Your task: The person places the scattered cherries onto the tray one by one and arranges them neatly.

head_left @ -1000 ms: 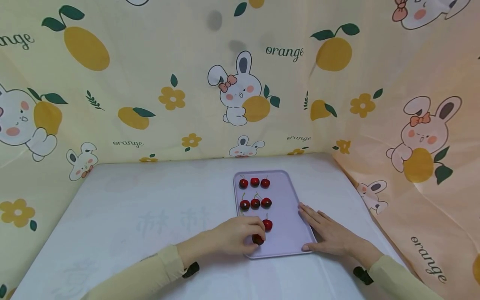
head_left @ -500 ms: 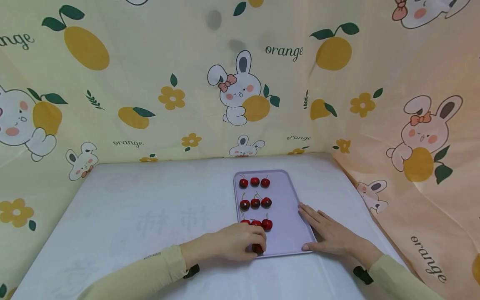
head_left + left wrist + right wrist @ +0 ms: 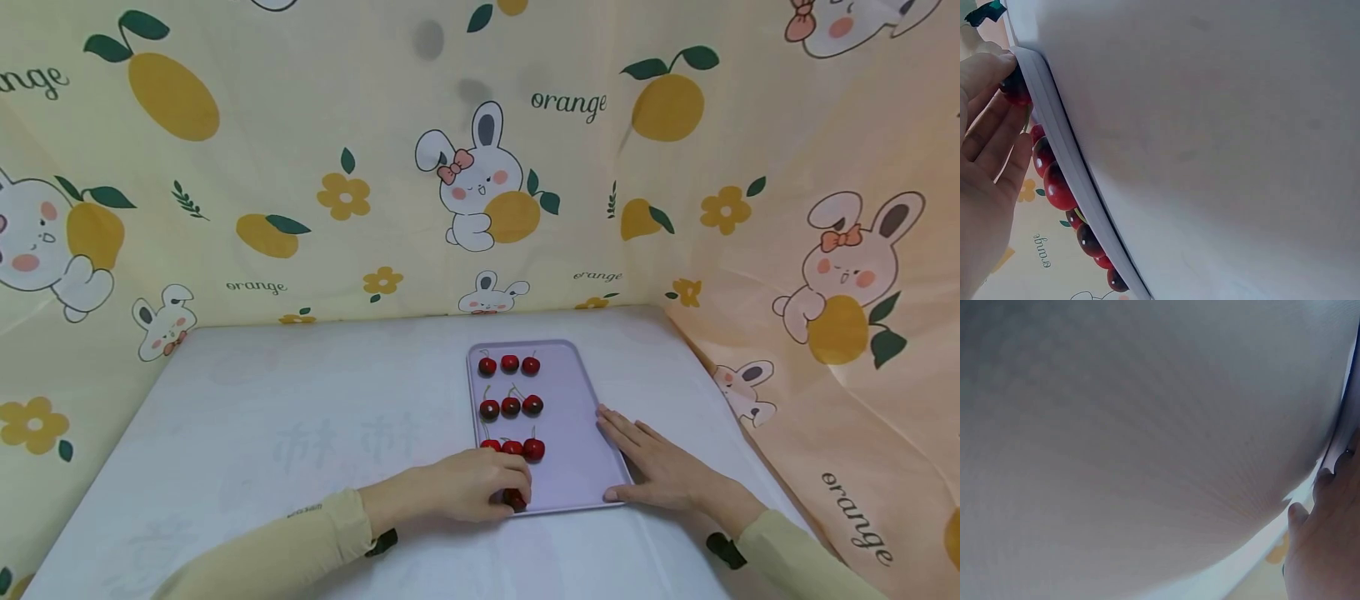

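At the near end of a lilac tray (image 3: 576, 442), my left hand (image 3: 472, 483) pinches a dark red cherry (image 3: 514, 500) between thumb and fingers. In the left wrist view that cherry (image 3: 1017, 92) sits just inside the tray's rim, its stem trailing toward the fingers. Beyond the hand, cherries with stems lie in rows of three along the tray's left side. Part of the nearest full row, including one cherry (image 3: 491, 446), is covered by the hand. My right hand (image 3: 660, 471) rests with straight fingers against the tray's right edge.
A white cloth (image 3: 300, 417) covers the table under the tray. Behind and to the right hangs a printed curtain (image 3: 375, 125) with rabbits and oranges. The right wrist view is mostly pale cloth (image 3: 1116, 456).
My left hand has brought the cherry toward the tray's near edge, uncovering more of the third row. Over the last half second it barely shifts. The right hand stays put.
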Action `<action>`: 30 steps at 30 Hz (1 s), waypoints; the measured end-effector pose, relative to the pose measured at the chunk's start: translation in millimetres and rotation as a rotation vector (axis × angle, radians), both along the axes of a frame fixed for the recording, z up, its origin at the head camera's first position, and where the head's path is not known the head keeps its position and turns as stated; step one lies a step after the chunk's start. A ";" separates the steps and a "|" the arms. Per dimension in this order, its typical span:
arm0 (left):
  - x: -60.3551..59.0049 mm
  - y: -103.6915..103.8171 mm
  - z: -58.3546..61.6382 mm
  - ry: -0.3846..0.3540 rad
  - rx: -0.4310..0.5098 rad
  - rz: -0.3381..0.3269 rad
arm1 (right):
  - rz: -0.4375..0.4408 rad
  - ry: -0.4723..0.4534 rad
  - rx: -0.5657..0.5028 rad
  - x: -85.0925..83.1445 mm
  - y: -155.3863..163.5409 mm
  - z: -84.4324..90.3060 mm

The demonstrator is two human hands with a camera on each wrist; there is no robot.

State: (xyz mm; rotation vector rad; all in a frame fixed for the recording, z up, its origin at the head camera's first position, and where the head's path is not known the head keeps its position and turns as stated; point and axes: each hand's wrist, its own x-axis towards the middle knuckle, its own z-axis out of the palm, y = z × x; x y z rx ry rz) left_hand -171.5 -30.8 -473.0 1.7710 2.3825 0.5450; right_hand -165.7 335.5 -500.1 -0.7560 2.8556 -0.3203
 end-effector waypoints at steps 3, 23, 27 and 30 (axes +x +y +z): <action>0.0 -0.2 0.8 -0.009 -0.001 0.001 | 0.001 0.002 0.004 -0.7 0.1 0.1; 0.5 -14.1 2.3 0.025 0.062 0.078 | -0.002 -0.012 0.007 -5.9 -2.7 1.4; -1.5 -26.8 3.3 -0.005 0.091 0.167 | -0.008 -0.010 -0.009 -4.5 -3.0 2.8; -4.4 -39.6 6.7 -0.048 0.112 0.243 | -0.008 0.009 -0.009 -4.1 -3.4 4.7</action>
